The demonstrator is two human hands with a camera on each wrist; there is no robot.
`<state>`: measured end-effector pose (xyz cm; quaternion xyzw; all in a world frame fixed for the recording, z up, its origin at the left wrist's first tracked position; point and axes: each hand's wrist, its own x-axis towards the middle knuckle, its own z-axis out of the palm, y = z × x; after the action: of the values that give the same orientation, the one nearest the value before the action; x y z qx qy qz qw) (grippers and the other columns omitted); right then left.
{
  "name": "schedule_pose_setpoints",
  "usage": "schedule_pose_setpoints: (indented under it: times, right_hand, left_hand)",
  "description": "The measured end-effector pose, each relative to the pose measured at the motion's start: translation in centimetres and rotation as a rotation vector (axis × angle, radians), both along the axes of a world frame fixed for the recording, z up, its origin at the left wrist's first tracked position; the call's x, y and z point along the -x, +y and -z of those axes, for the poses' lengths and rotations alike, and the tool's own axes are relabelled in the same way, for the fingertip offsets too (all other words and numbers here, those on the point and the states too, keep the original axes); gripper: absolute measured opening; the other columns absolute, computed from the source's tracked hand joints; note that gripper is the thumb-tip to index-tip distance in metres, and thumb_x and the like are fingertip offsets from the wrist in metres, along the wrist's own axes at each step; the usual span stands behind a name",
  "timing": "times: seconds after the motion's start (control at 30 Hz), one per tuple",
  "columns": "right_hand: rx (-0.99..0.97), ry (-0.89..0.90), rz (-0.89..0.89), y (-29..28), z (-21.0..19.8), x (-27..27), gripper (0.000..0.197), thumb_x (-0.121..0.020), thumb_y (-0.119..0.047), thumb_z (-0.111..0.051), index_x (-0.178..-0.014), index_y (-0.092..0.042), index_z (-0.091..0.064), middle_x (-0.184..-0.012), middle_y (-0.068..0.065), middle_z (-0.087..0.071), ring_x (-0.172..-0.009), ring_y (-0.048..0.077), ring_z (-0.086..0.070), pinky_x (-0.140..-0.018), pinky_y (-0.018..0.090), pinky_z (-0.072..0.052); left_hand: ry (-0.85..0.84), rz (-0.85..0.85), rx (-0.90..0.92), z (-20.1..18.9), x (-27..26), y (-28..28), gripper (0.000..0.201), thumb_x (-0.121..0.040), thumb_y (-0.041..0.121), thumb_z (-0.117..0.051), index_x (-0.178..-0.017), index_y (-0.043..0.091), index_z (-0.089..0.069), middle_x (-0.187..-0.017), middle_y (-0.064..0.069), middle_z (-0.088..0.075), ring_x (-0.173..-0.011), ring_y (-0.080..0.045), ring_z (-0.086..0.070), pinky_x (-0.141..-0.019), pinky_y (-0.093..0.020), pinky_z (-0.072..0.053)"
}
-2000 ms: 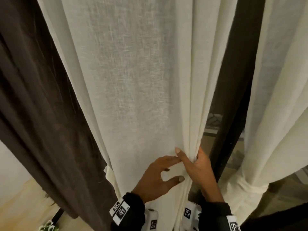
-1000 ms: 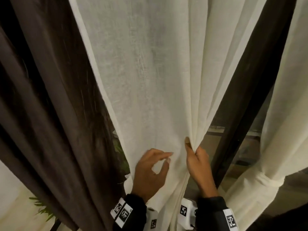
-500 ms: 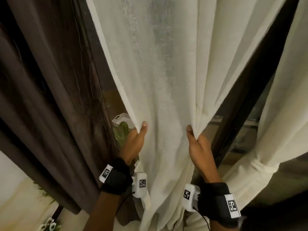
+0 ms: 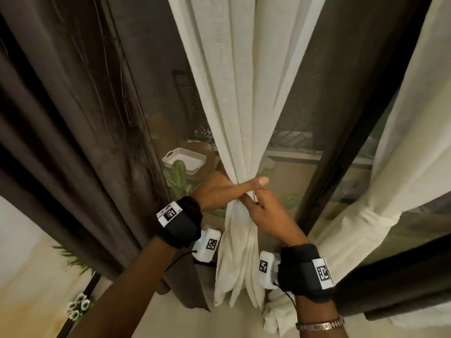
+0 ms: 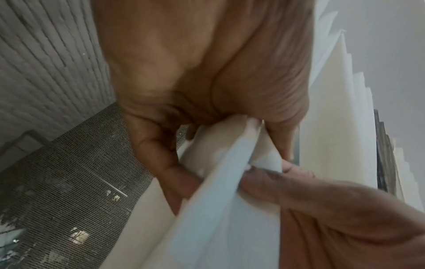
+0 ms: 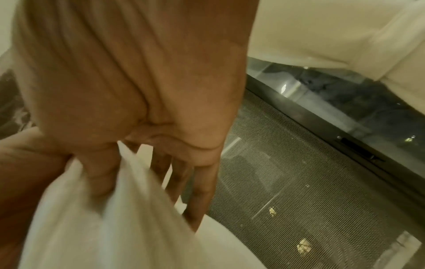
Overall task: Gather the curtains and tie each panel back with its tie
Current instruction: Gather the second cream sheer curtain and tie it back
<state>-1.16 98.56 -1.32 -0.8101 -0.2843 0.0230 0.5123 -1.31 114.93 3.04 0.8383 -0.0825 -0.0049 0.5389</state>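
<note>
The cream sheer curtain panel point(image 4: 244, 106) hangs in the middle, gathered into a narrow bunch at waist height. My left hand point(image 4: 241, 189) wraps the bunch from the left, its thumb lying across the front. Just below and to the right, my right hand point(image 4: 256, 203) grips the same bunch. In the left wrist view my left hand point(image 5: 230, 154) curls round the folded cloth point(image 5: 218, 209). In the right wrist view my right hand point(image 6: 147, 191) pinches the cloth point(image 6: 128, 227) between thumb and fingers. No tie shows on this panel.
A second cream panel at the right is held back by a cream tie point(image 4: 375, 215). A dark brown curtain point(image 4: 73, 118) hangs at the left. Behind the glass and mesh screen point(image 4: 317, 106) stand a white basket point(image 4: 184, 159) and green plants. A dark door frame point(image 4: 353, 142) runs diagonally.
The panel was spread wide, with my hands at its two edges. My left hand has swept right to meet the right hand, and the cloth is now bunched narrow between them.
</note>
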Motion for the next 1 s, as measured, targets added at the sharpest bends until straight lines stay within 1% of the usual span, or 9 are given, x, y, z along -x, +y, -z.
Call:
schedule_pose_setpoints:
  times: [0.1,0.23,0.37,0.53,0.63,0.73,0.87,0.93,1.0]
  right_hand:
    - [0.088,0.046,0.124,-1.2,0.6,-0.4,0.027,-0.098,-0.034,-0.074,-0.123,-0.024,-0.07,-0.119,-0.005,-0.067,-0.108,0.009,-0.064,-0.098,0.032,-0.054]
    - [-0.01,0.14,0.365,-3.1,0.4,-0.4,0.05,-0.075,-0.043,-0.094,-0.094,-0.009,-0.063,-0.078,-0.004,-0.058,-0.065,0.007,-0.048,-0.063,0.022,-0.044]
    - [0.17,0.371,-0.01,-1.8,2.9,-0.2,0.024,-0.086,-0.035,-0.087,-0.1,-0.017,-0.083,-0.09,0.003,-0.079,-0.072,0.01,-0.066,-0.073,0.028,-0.058]
    - [0.389,0.338,0.06,1.0,9.1,-0.3,0.055,-0.089,-0.043,-0.081,-0.14,-0.031,-0.065,-0.091,-0.008,-0.066,-0.086,0.017,-0.067,-0.094,0.044,-0.061]
    - [0.405,0.303,0.1,2.2,10.4,0.5,0.041,-0.088,-0.048,-0.079,-0.123,-0.026,-0.074,-0.1,-0.002,-0.073,-0.096,0.02,-0.07,-0.095,0.039,-0.058]
    - [0.322,0.285,0.127,2.6,10.7,0.8,0.025,-0.089,-0.042,-0.08,-0.102,-0.021,-0.074,-0.094,-0.004,-0.069,-0.082,0.014,-0.063,-0.081,0.029,-0.05]
    - [0.343,0.368,-0.002,1.5,9.6,0.8,0.023,-0.087,-0.031,-0.083,-0.08,-0.017,-0.066,-0.094,-0.005,-0.064,-0.083,0.009,-0.056,-0.083,0.029,-0.046]
    - [0.24,0.506,-0.026,0.2,8.8,0.6,0.015,-0.088,-0.019,-0.079,-0.079,-0.012,-0.07,-0.091,-0.003,-0.065,-0.086,0.011,-0.057,-0.084,0.028,-0.045]
    - [0.155,0.588,-0.037,-1.2,8.1,0.5,0.026,-0.088,-0.013,-0.077,-0.067,-0.024,-0.066,-0.081,-0.004,-0.064,-0.082,0.012,-0.057,-0.079,0.026,-0.044]
  left_hand:
    - [0.037,-0.154,0.028,0.5,-0.9,-0.2,0.043,-0.099,0.049,-0.07,-0.136,0.026,-0.069,-0.13,0.007,-0.076,-0.12,-0.009,-0.071,-0.103,-0.027,-0.053]
    - [0.149,-0.156,-0.118,1.4,-1.5,-0.1,0.049,-0.103,0.055,-0.053,-0.14,0.025,-0.066,-0.133,-0.003,-0.075,-0.121,-0.026,-0.071,-0.108,-0.048,-0.056]
    - [0.201,-0.151,-0.173,1.2,-1.9,-0.3,0.046,-0.108,0.053,-0.046,-0.131,0.018,-0.065,-0.107,-0.01,-0.077,-0.092,-0.039,-0.079,-0.08,-0.053,-0.067]
    - [0.283,-0.172,-0.102,1.2,-1.8,-0.6,0.05,-0.108,0.051,-0.05,-0.135,0.011,-0.062,-0.12,-0.019,-0.073,-0.09,-0.043,-0.079,-0.079,-0.061,-0.065]
    - [0.298,-0.18,-0.076,1.3,-1.8,-0.7,0.051,-0.108,0.052,-0.05,-0.137,0.012,-0.061,-0.12,-0.021,-0.071,-0.086,-0.04,-0.08,-0.076,-0.062,-0.065]
    - [0.297,-0.18,-0.058,1.4,-1.8,-0.8,0.048,-0.108,0.051,-0.05,-0.139,0.015,-0.06,-0.12,-0.017,-0.072,-0.086,-0.04,-0.08,-0.074,-0.06,-0.066]
    - [0.227,-0.2,-0.131,1.9,-1.8,-0.4,0.043,-0.11,0.046,-0.047,-0.138,0.016,-0.06,-0.115,-0.008,-0.073,-0.09,-0.032,-0.075,-0.071,-0.038,-0.067]
    - [0.177,-0.214,-0.135,2.5,-1.7,-0.1,0.044,-0.11,0.042,-0.049,-0.144,0.016,-0.06,-0.133,-0.008,-0.072,-0.117,-0.031,-0.07,-0.094,-0.034,-0.059]
    - [0.168,-0.235,-0.128,2.9,-1.4,0.1,0.044,-0.11,0.039,-0.053,-0.144,0.014,-0.062,-0.142,-0.009,-0.069,-0.133,-0.03,-0.063,-0.109,-0.032,-0.049]
